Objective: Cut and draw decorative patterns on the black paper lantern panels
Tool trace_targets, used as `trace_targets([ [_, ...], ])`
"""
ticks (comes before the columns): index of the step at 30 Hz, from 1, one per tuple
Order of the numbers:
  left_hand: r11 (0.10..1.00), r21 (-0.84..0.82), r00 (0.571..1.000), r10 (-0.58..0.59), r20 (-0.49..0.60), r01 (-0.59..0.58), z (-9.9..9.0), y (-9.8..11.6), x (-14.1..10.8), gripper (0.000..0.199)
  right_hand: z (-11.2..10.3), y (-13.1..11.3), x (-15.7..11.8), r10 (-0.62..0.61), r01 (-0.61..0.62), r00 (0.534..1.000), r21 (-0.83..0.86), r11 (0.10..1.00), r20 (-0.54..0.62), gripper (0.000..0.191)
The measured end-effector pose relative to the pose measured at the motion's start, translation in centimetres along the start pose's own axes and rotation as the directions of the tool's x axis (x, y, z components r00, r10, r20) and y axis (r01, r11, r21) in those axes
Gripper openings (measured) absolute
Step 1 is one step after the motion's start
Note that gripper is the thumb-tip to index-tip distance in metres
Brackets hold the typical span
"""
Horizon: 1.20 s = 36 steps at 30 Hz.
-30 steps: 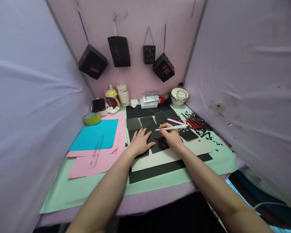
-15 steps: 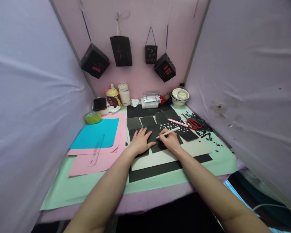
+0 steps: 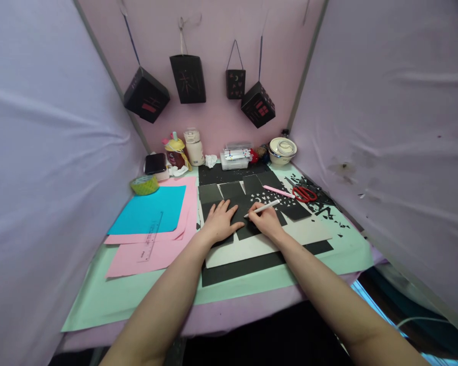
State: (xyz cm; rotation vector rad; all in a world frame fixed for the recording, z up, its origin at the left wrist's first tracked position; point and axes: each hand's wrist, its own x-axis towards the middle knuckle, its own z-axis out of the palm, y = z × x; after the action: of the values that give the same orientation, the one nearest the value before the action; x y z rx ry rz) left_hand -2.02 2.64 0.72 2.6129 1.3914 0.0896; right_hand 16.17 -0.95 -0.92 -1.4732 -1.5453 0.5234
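My left hand [image 3: 220, 221] lies flat with fingers spread on a black card cutout [image 3: 244, 202], pressing it against the white sheet [image 3: 248, 254] beneath. In my right hand [image 3: 265, 218] is a slim white pen [image 3: 267, 206], its tip touching the black card just beside my left fingers. Star and moon shapes [image 3: 265, 199] are cut through the card beyond my right hand, showing pale. A pink pen-shaped cutter [image 3: 278, 191] rests across the card's far side, next to red-handled scissors [image 3: 304, 194]. Part of the card is hidden under my hands.
Black paper scraps [image 3: 330, 213] litter the right side. Blue paper [image 3: 148, 208], pink sheets [image 3: 137, 259] and a clear ruler [image 3: 151, 236] lie left. Green tape [image 3: 144, 185], a white bottle [image 3: 194, 148], a marker box [image 3: 234, 159] and bowls [image 3: 282, 151] line the back. Black box lanterns [image 3: 188, 79] hang above.
The view has shifted slightly. My right hand and the pen have moved only a little over the card; my left hand keeps its place on it.
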Motion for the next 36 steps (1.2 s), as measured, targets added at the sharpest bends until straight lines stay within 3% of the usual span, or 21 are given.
trace_targets([
  [11, 1.0, 0.004, 1.0, 0.0, 0.003, 0.0, -0.07, 0.09, -0.04, 0.07, -0.11, -0.2, -0.06, 0.006, -0.006, 0.999, 0.007, 1.0, -0.039, 0.013],
  [36, 1.0, -0.007, 1.0, 0.001, 0.003, -0.001, 0.03, -0.06, -0.05, 0.072, -0.16, 0.03, -0.14, 0.016, -0.016, 1.0, 0.051, 0.999, 0.01, 0.014],
])
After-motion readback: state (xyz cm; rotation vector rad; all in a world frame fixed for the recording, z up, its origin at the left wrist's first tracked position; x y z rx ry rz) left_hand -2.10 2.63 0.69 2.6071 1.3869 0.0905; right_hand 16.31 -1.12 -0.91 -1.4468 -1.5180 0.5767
